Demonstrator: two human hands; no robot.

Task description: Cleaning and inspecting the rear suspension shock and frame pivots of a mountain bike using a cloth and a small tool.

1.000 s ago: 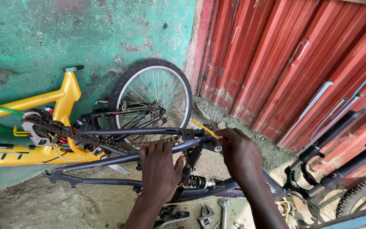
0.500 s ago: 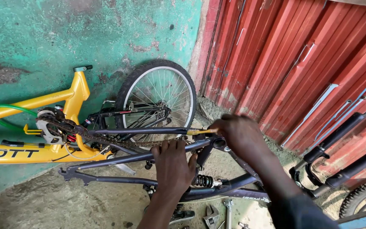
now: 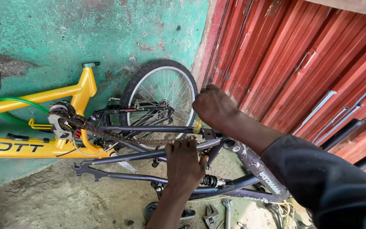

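A dark purple bicycle frame lies across the view with a loose chain draped along it. My left hand comes up from below and grips one of the frame's thin tubes beside the chain. My right hand, on an arm in a dark sleeve, is closed in a fist above the frame's junction. A yellow-handled tool sticks down out of it toward the frame; its tip is hidden. Behind both hands stands a spoked wheel with a black tyre.
A yellow bicycle frame lies against the green wall at the left. Red corrugated metal sheeting fills the right. Spanners and small parts lie on the concrete floor below the frame. More dark bicycle parts lean at the right.
My right hand has lifted up and to the left, from the frame tube toward the wheel, still closed on the yellow tool. My left hand stays on the frame.
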